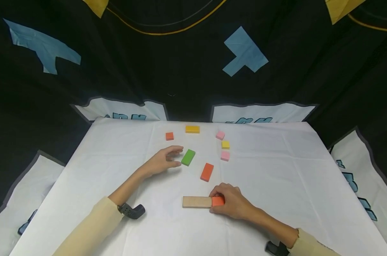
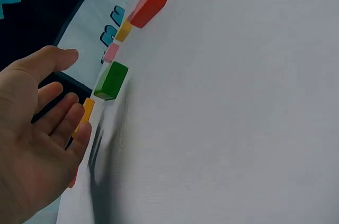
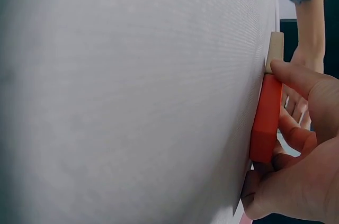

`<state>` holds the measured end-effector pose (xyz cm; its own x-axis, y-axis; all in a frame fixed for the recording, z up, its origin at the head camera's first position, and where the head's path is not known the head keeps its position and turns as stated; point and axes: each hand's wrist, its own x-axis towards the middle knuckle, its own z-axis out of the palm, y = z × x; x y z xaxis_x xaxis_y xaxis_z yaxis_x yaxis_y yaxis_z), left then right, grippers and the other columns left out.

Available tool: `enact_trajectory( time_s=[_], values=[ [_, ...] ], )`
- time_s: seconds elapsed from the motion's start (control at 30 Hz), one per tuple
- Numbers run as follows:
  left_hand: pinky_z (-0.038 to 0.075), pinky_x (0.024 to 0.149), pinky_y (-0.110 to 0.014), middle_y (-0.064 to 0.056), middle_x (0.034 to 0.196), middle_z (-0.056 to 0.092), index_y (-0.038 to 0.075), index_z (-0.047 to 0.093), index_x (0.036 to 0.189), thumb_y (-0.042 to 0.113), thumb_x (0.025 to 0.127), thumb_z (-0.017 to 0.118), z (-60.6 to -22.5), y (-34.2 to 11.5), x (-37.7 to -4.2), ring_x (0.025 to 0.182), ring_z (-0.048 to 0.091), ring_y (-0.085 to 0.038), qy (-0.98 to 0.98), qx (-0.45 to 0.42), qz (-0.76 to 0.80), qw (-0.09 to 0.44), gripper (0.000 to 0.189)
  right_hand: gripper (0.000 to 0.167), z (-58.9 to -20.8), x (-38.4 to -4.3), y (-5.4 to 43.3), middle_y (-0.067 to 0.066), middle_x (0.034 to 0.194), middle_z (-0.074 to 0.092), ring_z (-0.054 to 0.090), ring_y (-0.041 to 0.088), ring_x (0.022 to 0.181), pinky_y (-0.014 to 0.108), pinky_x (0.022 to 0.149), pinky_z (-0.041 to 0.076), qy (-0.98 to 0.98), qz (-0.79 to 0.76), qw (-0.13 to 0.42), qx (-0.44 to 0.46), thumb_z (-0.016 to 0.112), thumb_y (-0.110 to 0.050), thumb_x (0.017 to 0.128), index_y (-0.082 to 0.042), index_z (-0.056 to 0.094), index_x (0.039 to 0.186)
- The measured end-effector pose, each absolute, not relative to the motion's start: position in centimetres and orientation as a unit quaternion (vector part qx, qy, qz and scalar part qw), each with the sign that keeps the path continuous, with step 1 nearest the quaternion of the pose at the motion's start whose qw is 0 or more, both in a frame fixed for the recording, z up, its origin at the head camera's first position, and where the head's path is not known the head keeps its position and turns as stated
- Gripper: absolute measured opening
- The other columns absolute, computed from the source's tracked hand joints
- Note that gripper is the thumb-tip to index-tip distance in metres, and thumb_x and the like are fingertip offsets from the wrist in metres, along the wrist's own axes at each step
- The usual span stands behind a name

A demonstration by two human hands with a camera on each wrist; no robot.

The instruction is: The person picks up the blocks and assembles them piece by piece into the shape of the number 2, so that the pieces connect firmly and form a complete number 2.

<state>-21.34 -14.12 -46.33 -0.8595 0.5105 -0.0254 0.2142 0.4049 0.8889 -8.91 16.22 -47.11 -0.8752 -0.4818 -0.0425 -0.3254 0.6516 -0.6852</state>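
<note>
My right hand (image 1: 232, 202) holds an orange-red block (image 1: 217, 201), thumb on the near side and fingers on the far side. The block's left end meets a plain wooden block (image 1: 196, 202) lying flat on the table; both also show in the right wrist view. Fingers and palm hide part of the orange-red block. My left hand (image 1: 164, 160) hovers just left of a green block (image 1: 188, 157), fingers spread and loosely bent, holding nothing. In the left wrist view a small gap separates the thumb from the green block (image 2: 111, 80).
Between the hands lies another orange-red block (image 1: 207, 172). Farther back are a small orange-red block (image 1: 169, 136), a yellow-orange block (image 1: 192, 129), a small yellow block (image 1: 225, 144) and two pink blocks (image 1: 225, 155). White cloth covers the table (image 1: 276, 170); a dark curtain (image 1: 180, 78) hangs behind.
</note>
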Motion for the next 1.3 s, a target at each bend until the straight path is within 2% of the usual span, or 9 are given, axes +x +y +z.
enact_trajectory(
  time_s=[0.27, 0.77, 1.0, 1.3],
  values=[
    [0.03, 0.115, -0.05, -0.007, 0.15, 0.047, 0.014, 0.045, 0.15, 0.019, 0.087, 0.076, -46.8, -13.3, -23.9, 0.14, 0.039, -0.025, 0.856, 0.232, 0.427, 0.178, 0.07, 0.028, -47.1, -8.8, 16.2, -0.016, 0.089, 0.056, 0.051, 0.005, 0.084, 0.035, 0.077, 0.034, 0.903, -0.35, 0.111, -0.223, 0.086, -0.024, 0.077, -0.023, 0.067, 0.098],
    [0.024, 0.115, -0.058, -0.009, 0.154, 0.041, 0.022, 0.047, 0.151, 0.028, 0.086, 0.075, -47.5, -13.1, -25.4, 0.143, 0.032, -0.032, 0.883, 0.243, 0.338, 0.215, 0.071, 0.028, -47.1, -8.6, 16.2, -0.015, 0.089, 0.055, 0.05, 0.006, 0.084, 0.034, 0.076, 0.033, 0.902, -0.346, 0.114, -0.233, 0.086, -0.025, 0.077, -0.023, 0.067, 0.098],
    [0.026, 0.114, -0.059, -0.01, 0.151, 0.044, 0.021, 0.052, 0.147, 0.025, 0.086, 0.075, -47.4, -12.9, -25.6, 0.14, 0.034, -0.033, 0.884, 0.246, 0.336, 0.21, 0.066, 0.028, -47.2, -8.8, 16.2, -0.016, 0.09, 0.055, 0.05, 0.006, 0.085, 0.034, 0.076, 0.033, 0.903, -0.344, 0.114, -0.229, 0.086, -0.025, 0.077, -0.024, 0.066, 0.098],
    [0.025, 0.117, -0.049, -0.011, 0.151, 0.046, 0.013, 0.053, 0.144, 0.018, 0.084, 0.078, -47.6, -12.7, -25.1, 0.142, 0.035, -0.03, 0.873, 0.255, 0.375, 0.18, 0.066, 0.028, -46.9, -8.9, 16.2, -0.016, 0.09, 0.055, 0.05, 0.006, 0.085, 0.035, 0.077, 0.033, 0.905, -0.342, 0.115, -0.226, 0.085, -0.025, 0.077, -0.025, 0.066, 0.097]
  ],
)
